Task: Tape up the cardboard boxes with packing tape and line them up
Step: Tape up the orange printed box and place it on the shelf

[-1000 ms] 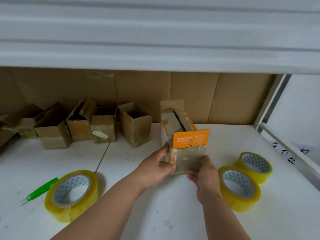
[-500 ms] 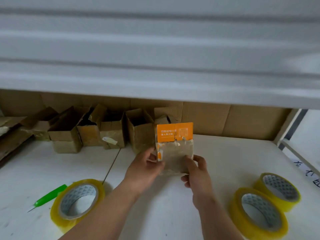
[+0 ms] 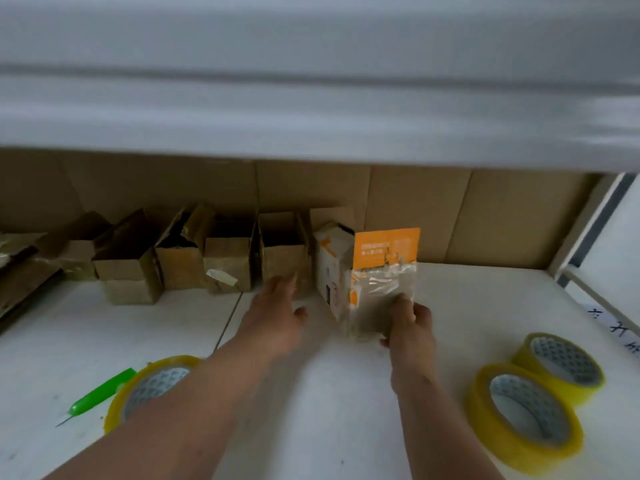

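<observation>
Here the right hand (image 3: 410, 323) grips the upright orange-and-white box (image 3: 374, 282) by its lower near face at the right end of the row of cardboard boxes (image 3: 221, 261), while the left hand (image 3: 277, 306), fingers spread and holding nothing, hovers just left of it.

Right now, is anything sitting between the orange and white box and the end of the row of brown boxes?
Nothing visible. The orange and white box, held by the right hand, stands just right of the last brown box. The left hand hovers open in front of that gap, not in it.
</observation>
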{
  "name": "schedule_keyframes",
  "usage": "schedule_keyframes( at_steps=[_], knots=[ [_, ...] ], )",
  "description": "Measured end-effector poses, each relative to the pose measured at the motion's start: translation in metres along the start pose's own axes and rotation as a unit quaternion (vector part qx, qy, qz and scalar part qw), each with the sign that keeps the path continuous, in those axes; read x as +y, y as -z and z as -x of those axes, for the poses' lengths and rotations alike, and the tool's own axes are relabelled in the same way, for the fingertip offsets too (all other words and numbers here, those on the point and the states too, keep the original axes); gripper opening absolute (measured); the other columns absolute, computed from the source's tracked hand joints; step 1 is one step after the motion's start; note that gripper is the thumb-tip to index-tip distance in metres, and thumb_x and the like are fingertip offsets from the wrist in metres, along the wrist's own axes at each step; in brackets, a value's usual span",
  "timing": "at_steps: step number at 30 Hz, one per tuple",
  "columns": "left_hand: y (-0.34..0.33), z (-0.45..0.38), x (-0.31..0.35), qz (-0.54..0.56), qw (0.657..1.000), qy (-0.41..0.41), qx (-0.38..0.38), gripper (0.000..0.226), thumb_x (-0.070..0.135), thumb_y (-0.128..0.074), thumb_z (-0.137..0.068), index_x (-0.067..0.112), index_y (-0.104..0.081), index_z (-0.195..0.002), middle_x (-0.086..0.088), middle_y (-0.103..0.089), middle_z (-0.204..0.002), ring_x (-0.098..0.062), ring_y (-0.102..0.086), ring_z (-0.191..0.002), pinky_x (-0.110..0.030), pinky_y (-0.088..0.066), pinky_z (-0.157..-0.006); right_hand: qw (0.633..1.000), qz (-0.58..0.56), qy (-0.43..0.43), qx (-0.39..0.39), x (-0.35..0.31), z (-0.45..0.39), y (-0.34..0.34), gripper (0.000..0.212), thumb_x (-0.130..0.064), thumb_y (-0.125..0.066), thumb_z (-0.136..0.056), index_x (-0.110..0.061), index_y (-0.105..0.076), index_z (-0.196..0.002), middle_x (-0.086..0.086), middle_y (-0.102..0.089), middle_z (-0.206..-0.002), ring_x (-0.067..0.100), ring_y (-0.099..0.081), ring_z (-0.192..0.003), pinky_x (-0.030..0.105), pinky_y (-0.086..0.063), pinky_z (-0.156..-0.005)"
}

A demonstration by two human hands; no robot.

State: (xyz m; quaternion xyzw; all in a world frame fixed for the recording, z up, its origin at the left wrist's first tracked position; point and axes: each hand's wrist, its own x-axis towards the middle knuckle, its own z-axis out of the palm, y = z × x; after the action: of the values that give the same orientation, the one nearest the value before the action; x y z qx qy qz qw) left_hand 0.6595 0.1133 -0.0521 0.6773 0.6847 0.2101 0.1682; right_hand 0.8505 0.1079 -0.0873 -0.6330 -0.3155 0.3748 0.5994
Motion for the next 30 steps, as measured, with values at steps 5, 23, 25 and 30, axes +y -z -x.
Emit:
schedule_keyframes(
  at_steps=[5, 23, 25, 30],
  knots=[
    [0.01, -0.028, -0.013, -0.063, 0.997, -0.034, 0.009, 0.071, 0.03, -0.054, -0.098, 0.022, -0.017, -0.158, -0.002, 0.002, -0.166, -0.026, -0.015, -0.151, -0.039, -0.032, -0.116, 0.999, 0.037, 0.001, -0.025, 0.005, -0.001, -0.015, 0.034, -0.051, -0.045, -0.098, -0.023, -0.054, -0.114, 0.005, -0.063, -0.107, 0.029, -0.061, -0.1, 0.05, -0.054, -0.088],
    [0.037, -0.055, -0.042, -0.062, 0.995, -0.077, -0.021, 0.073, 0.022, -0.054, -0.1, 0.011, -0.011, -0.158, 0.001, 0.02, -0.164, -0.023, -0.013, -0.152, -0.03, -0.029, -0.115, 0.992, 0.026, -0.011, -0.124, -0.013, 0.028, -0.058, 0.036, -0.009, -0.057, -0.091, -0.032, -0.044, -0.115, -0.004, -0.058, -0.111, 0.02, -0.057, -0.106, 0.035, -0.047, -0.089],
    [0.034, -0.052, -0.042, -0.057, 0.995, -0.074, -0.025, 0.072, 0.025, -0.053, -0.1, 0.012, -0.012, -0.158, 0.001, 0.021, -0.163, -0.022, -0.01, -0.152, -0.031, -0.026, -0.117, 0.991, 0.017, -0.004, -0.13, -0.012, 0.03, -0.057, 0.04, -0.008, -0.057, -0.091, -0.036, -0.046, -0.117, -0.003, -0.056, -0.119, 0.02, -0.054, -0.113, 0.035, -0.044, -0.092],
    [0.025, -0.036, -0.044, -0.09, 0.993, -0.073, -0.006, 0.074, 0.035, -0.054, -0.098, 0.018, -0.015, -0.158, 0.004, 0.016, -0.165, -0.019, 0.0, -0.153, -0.036, -0.02, -0.121, 0.986, 0.133, 0.062, -0.084, -0.01, 0.04, -0.05, 0.043, -0.007, -0.054, -0.091, -0.013, -0.053, -0.134, -0.01, -0.046, -0.104, 0.031, -0.048, -0.125, 0.046, -0.045, -0.101]
  ],
)
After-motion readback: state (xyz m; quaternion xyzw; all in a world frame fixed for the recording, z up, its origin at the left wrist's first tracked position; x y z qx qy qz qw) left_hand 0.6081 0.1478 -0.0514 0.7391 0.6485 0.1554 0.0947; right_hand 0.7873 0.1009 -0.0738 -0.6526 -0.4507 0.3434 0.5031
